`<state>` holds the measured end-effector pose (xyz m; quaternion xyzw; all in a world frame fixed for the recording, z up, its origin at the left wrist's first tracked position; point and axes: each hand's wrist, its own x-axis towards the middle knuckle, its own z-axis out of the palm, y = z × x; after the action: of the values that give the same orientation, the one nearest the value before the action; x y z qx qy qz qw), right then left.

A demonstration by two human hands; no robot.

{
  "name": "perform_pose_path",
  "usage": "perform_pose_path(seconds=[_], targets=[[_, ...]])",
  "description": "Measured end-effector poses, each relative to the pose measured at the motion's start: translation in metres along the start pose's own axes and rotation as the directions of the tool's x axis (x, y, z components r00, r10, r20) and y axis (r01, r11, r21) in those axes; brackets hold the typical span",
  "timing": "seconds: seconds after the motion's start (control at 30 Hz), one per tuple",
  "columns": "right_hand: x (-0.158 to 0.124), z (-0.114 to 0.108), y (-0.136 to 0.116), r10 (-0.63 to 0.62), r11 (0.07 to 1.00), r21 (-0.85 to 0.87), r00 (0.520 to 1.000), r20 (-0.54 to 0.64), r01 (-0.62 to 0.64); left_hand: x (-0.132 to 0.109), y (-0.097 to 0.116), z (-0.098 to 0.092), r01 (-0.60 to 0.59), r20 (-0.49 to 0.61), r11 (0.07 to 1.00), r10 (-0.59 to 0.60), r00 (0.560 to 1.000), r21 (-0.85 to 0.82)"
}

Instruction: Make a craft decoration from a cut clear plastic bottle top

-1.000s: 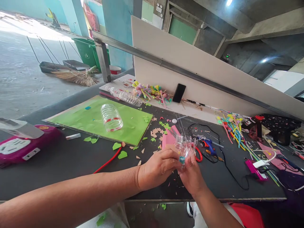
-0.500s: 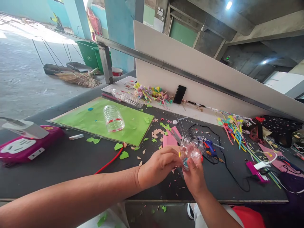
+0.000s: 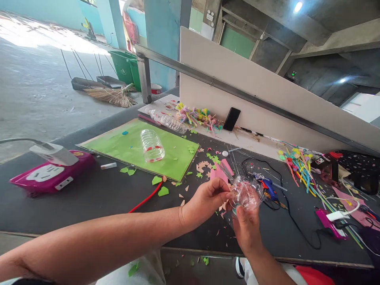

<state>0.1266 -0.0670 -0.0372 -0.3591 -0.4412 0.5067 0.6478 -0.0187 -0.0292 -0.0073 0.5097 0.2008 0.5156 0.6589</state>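
Over the dark table, my right hand [image 3: 247,231] is wrapped round the lower part of a cut clear plastic bottle [image 3: 249,192], its thumb towards me. The plastic flares out in thin, shiny strips, with a bluish patch near the thumb. From the left, my left hand [image 3: 204,202] pinches the near left edge of the plastic between thumb and fingers; the fingertips are partly hidden. Just behind lie scissors [image 3: 228,170] on pink paper [image 3: 218,175]. A blue glue gun [image 3: 269,188] rests right of the bottle.
Another cut bottle piece [image 3: 152,145] lies on a green sheet [image 3: 178,158]. A purple power strip [image 3: 71,174] sits at left. Paper scraps [image 3: 204,165], a leaning phone [image 3: 232,119], coloured pipe cleaners [image 3: 303,172] and a black cord [image 3: 293,221] spread across the table. A white partition [image 3: 237,71] stands behind.
The view has shifted, so the table things sit farther right. The cut bottle has turned in my hands, its strips now tilting more to the right. Both hands keep hold.
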Motion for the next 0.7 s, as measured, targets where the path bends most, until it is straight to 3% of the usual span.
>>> perform_pose_path(seconds=[0.2,0.37,0.5,0.7], targets=[[0.005,0.011,-0.013,0.045,0.994,0.097,0.999,-0.010,-0.043,0.000,-0.001,-0.003,-0.009,0.005,0.999,0.009,1.000,0.036],[0.004,0.006,-0.009,0.079,0.992,0.098,0.997,0.012,-0.080,0.003,-0.001,-0.008,0.134,0.074,0.986,-0.127,0.989,-0.097],[0.005,0.003,-0.009,0.113,0.988,0.106,0.993,0.034,-0.116,0.007,-0.002,-0.015,0.242,0.109,0.965,-0.231,0.967,-0.103],[0.010,0.005,-0.014,0.126,0.983,0.127,0.991,0.034,-0.129,0.009,0.001,-0.018,0.252,0.137,0.952,-0.230,0.963,-0.175]])
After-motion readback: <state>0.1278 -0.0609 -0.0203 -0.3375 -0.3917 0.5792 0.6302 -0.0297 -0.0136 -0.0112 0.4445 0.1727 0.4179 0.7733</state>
